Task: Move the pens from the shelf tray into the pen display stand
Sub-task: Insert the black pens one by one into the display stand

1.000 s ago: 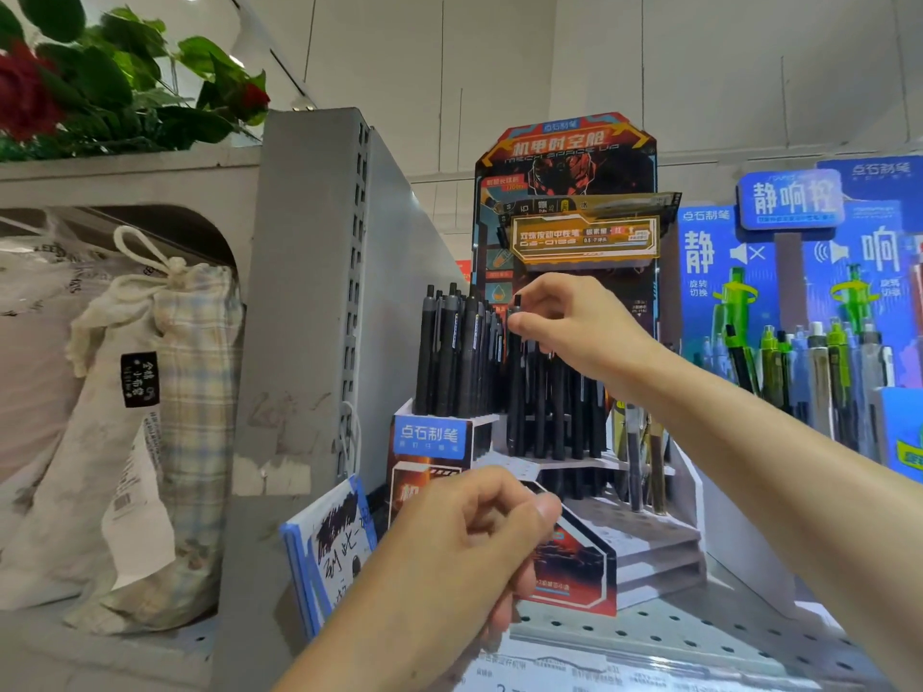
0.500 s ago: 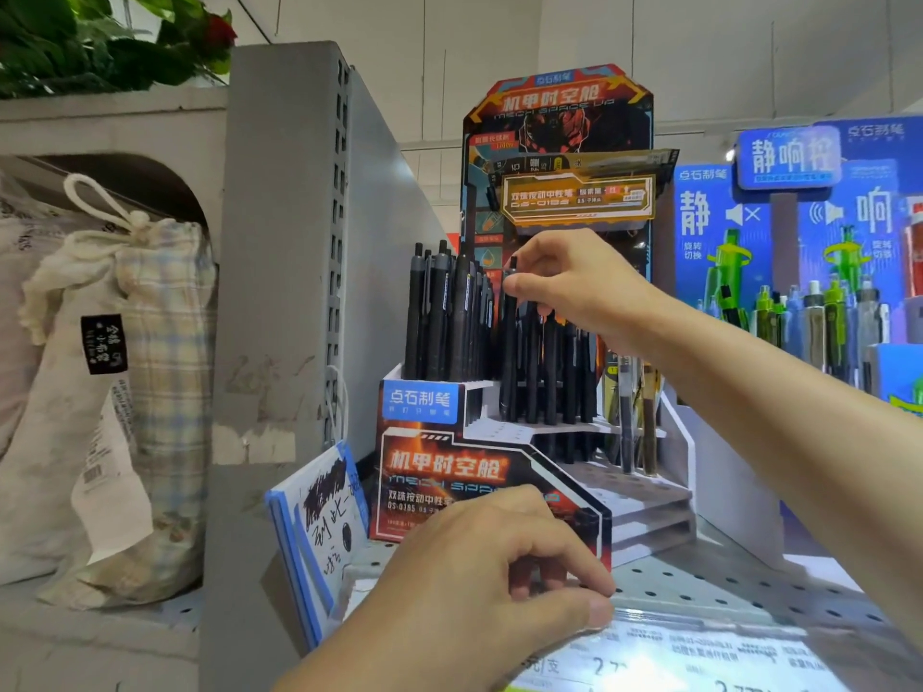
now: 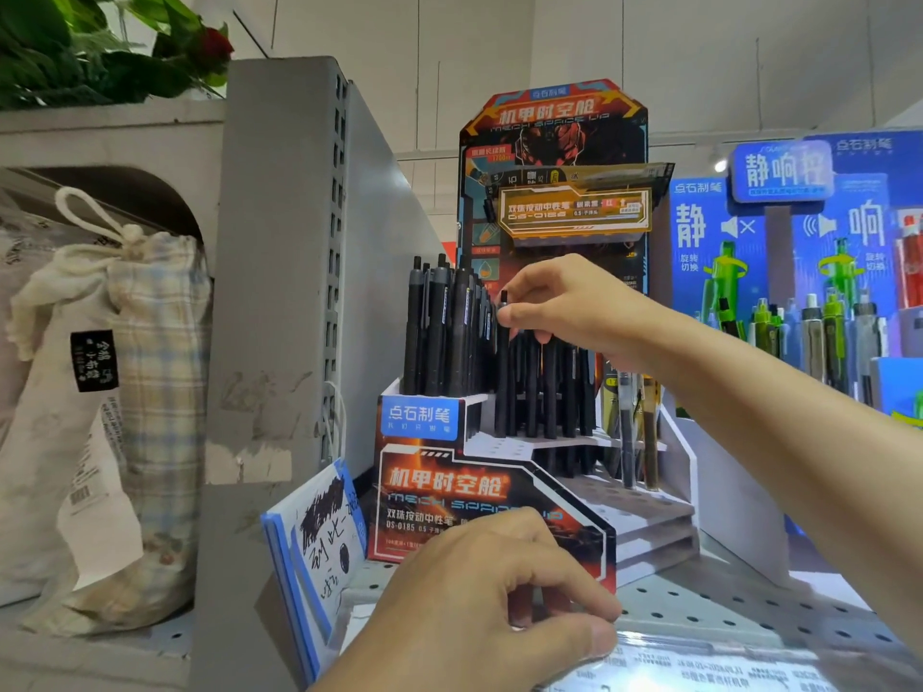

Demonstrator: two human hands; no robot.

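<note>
A stepped cardboard pen display stand (image 3: 449,496) with orange and black print stands on the perforated shelf. Several black pens (image 3: 439,327) fill its upper left tier and more stand in the middle tier. My right hand (image 3: 559,307) pinches the top of one black pen (image 3: 503,362), which stands upright at the left end of the middle tier. My left hand (image 3: 489,606) sits low in front of the stand at the shelf edge, fingers curled; dark pen-like shapes show between the fingers, but I cannot tell what it holds. The shelf tray is not visible.
A grey metal shelf upright (image 3: 279,272) stands left of the stand. A cloth drawstring bag (image 3: 115,392) fills the left bay. A blue-edged scribble card (image 3: 319,536) leans at the stand's left. A blue display with green pens (image 3: 799,312) stands to the right.
My right hand stays pinched on the pen top at the middle tier and has sunk slightly with it. My left hand has drifted right along the shelf edge. The camera has shifted.
</note>
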